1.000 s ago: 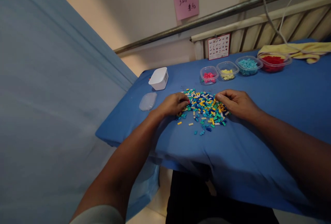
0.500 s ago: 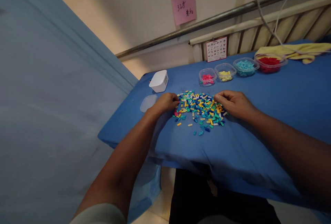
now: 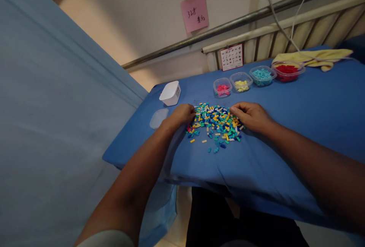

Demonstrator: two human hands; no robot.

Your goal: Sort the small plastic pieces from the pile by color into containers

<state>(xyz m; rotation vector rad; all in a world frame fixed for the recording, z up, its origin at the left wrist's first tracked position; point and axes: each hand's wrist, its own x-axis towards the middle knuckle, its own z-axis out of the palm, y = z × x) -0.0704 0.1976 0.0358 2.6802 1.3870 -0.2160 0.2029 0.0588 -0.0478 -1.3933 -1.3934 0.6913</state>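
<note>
A loose pile of small plastic building pieces in blue, green, yellow, white and teal is spread on the blue cloth. My left hand is at the pile's left edge with its fingers curled down, their tips partly hidden; a few pinkish-red pieces lie just below it. At the right edge, my right hand has thumb and forefinger drawn together over the pieces. Whatever either hand pinches is too small or too covered to name.
Clear tubs of pink pieces, pale yellow pieces, light blue pieces and red pieces line the back. A white box and a translucent lid are at left. A yellow cloth lies back right.
The whole view has shifted slightly, so the scene sits a little further left and lower. Both hands stay at the same edges of the pile, with little visible change in their fingers.
</note>
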